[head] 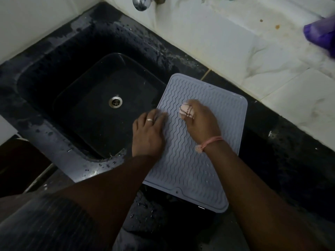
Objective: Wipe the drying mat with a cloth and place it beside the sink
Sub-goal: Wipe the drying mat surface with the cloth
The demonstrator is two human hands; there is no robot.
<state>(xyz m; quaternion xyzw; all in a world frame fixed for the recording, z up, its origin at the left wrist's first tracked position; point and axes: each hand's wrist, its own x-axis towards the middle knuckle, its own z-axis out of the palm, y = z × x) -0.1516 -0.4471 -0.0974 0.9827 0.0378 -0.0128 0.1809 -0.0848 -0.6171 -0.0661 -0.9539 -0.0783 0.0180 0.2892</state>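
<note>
A pale grey drying mat (213, 113) with wavy ridges lies on the black counter just right of the sink (59, 57), its left edge over the sink's rim. My left hand (147, 132), a ring on one finger, rests on the mat's left edge with its fingers flat. My right hand (200, 118) grips a small pale pink cloth (185, 109) with dark stitching and holds it down on the middle of the mat. Water drops dot the mat's lower part.
The black sink has a metal drain (115, 101) and a wet rim. A chrome tap (141, 2) sits at the top. White marbled tiles (253, 51) run behind the counter. A purple object (320, 33) sits at the top right.
</note>
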